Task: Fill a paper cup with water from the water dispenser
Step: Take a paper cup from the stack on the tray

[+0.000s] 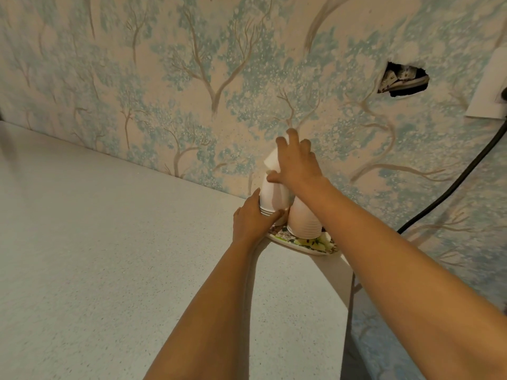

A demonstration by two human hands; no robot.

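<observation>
Forearms: both reach from the near edge across the counter [109,256] toward its far right corner by the wallpapered wall [192,78].
Top cup [271,161]: white paper, upside down, tilted off the top of the left stack [270,198]; it looks partly lifted, though whether it has fully parted from the cup below cannot be told.
Cup location: far right corner of the counter, above a patterned tray [307,244] that carries the stacks.
Handling: judged very light, thin-walled and easy to crush; nested cups tend to cling, so a firm squeeze would dent the wall.
Where to hold: around the side wall near the stiffer base end, with a light pinch, while the stack is held down.
Right hand [297,163]: fingers curled over the top cup, thumb [274,177] on its lower side; gripping it.
Left hand [253,219]: wrapped around the rolled rims at the foot of the left stack, thumb in front, steadying it.
Second stack [303,219]: also inverted, just right of the first, untouched, partly behind the right wrist.
Water dispenser: not in view.
Surroundings: a black cable [452,185] runs down the wall at right; a ragged hole [403,79] shows in the wallpaper above.
</observation>
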